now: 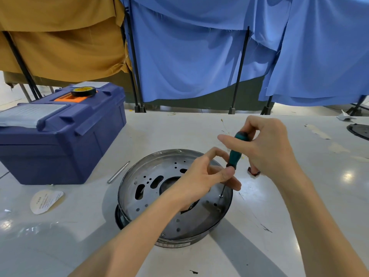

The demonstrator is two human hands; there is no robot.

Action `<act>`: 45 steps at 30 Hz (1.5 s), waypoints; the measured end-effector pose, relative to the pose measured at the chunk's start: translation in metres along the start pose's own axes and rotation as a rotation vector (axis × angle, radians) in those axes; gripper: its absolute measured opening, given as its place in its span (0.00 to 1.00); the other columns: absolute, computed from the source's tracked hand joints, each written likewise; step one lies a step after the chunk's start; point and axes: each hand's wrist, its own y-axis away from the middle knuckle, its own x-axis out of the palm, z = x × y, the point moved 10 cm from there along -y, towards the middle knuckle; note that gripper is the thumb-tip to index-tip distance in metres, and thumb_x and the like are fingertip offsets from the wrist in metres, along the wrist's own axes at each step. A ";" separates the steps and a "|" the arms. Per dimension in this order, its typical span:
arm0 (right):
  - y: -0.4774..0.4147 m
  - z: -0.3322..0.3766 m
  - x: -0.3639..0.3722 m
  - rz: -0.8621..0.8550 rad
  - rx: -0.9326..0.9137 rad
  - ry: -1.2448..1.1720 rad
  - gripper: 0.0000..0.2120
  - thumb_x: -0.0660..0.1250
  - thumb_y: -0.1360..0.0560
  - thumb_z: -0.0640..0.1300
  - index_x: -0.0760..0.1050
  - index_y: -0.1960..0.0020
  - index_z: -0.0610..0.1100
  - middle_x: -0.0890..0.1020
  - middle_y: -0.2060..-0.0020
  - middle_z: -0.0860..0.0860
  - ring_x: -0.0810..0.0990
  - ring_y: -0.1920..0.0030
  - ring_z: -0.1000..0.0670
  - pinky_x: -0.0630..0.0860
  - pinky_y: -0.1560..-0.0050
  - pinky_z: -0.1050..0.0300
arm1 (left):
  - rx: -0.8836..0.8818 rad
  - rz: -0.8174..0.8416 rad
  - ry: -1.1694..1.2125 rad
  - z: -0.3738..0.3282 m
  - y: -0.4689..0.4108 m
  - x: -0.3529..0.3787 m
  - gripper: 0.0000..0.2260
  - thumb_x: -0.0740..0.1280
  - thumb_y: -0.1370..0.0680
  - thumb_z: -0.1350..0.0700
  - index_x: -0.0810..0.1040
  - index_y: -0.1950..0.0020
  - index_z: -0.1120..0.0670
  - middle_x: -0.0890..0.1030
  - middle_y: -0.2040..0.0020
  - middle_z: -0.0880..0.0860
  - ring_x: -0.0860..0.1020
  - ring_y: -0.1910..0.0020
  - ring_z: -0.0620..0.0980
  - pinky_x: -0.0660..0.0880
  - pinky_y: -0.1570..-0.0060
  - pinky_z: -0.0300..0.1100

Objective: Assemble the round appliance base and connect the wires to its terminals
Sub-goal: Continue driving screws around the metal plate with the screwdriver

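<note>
Metal and round, the base [199,226] sits in the middle of the white surface [79,236], near the person. It lies open side up, its plate full of holes and slots, on a darker round part that peeks out at its near left edge. Both hands are on the screwdriver [235,154]! It stands tilted over the right side of the base, its thin shaft running down to a screw [221,195] in the plate close to the rim. The right hand [265,148] grips the top of the teal handle with curled fingers, forefinger stretched out to the left. The left hand [201,180] reaches across the base, thumb and fingers pinching the screwdriver where handle meets shaft.

Just beyond the base's right rim lies a small reddish piece [254,171], partly hidden by the right hand. Left of the base rests a slim metal bar [118,171], and nearer left a printed paper label [46,200]. Far left stands a blue toolbox [60,140] with a roll of black tape [83,91] on its lid. A dark disc [359,130] shows at the far right edge. Blue cloth [199,56] and mustard cloth [60,37] hang behind.
</note>
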 end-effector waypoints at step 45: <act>0.011 0.008 0.015 0.022 0.023 -0.162 0.17 0.77 0.35 0.58 0.75 0.55 0.51 0.81 0.59 0.57 0.79 0.73 0.50 0.76 0.72 0.60 | -0.035 -0.250 0.048 0.015 -0.004 -0.034 0.07 0.69 0.22 0.61 0.83 0.52 0.49 0.83 0.49 0.52 0.78 0.46 0.47 0.78 0.47 0.63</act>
